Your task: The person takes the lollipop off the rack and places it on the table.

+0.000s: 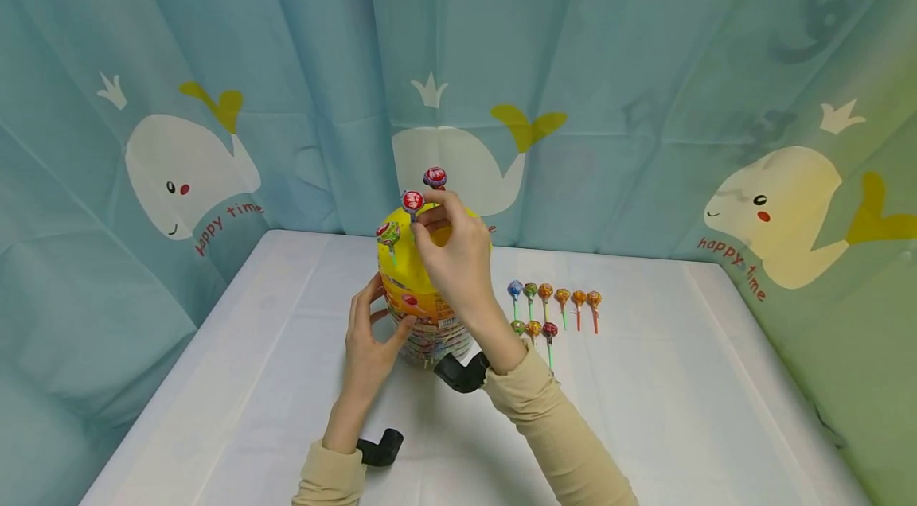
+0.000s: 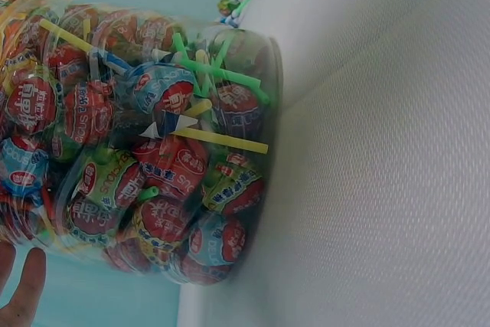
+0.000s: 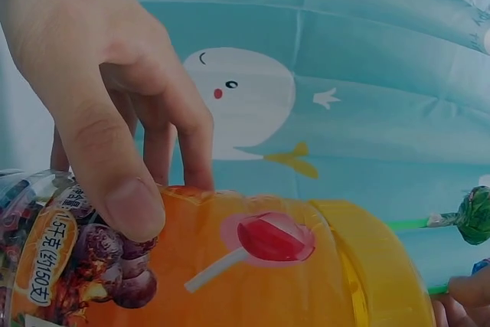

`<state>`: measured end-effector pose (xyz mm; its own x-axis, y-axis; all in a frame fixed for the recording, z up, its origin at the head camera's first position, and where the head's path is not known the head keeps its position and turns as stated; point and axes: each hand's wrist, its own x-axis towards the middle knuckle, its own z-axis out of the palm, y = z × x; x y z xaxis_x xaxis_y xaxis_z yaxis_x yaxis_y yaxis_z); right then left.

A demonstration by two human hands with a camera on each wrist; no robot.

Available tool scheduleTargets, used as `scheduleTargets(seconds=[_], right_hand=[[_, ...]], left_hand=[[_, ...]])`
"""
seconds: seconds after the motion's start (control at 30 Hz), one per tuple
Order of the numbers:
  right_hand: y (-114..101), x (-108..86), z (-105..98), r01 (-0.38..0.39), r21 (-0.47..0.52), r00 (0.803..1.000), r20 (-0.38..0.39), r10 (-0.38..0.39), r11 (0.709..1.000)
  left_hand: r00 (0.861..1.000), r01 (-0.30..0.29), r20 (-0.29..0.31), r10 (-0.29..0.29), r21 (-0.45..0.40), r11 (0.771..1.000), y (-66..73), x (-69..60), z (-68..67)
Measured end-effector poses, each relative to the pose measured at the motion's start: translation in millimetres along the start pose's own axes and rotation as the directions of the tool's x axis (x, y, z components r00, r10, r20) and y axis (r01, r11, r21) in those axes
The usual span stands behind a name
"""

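Note:
A clear plastic jar point(image 2: 172, 143) full of wrapped lollipops stands upright on the table, with an orange label point(image 3: 222, 250) and a yellow lid point(image 1: 403, 261). My left hand point(image 1: 371, 347) grips the jar's left side, thumb and fingers spread around the label. Above the lid, my right hand point(image 1: 462, 251) pinches the stick of a red-and-blue lollipop point(image 1: 412, 201) between thumb and forefinger. A green-wrapped lollipop point(image 1: 388, 234) stands up from the lid at its left. Another red lollipop point(image 1: 435, 177) stands behind my right fingers, its stick mostly hidden.
Right of the jar, several lollipops point(image 1: 563, 297) lie in a row on the white table point(image 1: 666, 379). A shorter row holds a dark red lollipop point(image 1: 549, 330), partly behind my right forearm. A blue curtain point(image 1: 322, 92) with whale prints hangs behind the table.

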<state>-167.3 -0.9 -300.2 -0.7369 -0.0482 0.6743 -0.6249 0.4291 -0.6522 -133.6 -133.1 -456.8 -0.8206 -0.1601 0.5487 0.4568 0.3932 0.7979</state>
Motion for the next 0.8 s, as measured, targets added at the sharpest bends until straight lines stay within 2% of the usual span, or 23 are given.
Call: scheduleTargets(seconds=[0.47,0.8], right_hand=[[-3,4.8,-6,0.023,0.078,1.000,-0.005,-0.022,0.997],[-7,2.7,-25,0.027,0.103,0.999,-0.042,-0.023,0.994]], left_hand=[[1.000,0.020,-0.014,-0.019,0.038,0.999,3.7,0.5,2.0],[0.999,-0.030,-0.012,0.030,0.005,1.000,-1.8,0.1,1.1]])
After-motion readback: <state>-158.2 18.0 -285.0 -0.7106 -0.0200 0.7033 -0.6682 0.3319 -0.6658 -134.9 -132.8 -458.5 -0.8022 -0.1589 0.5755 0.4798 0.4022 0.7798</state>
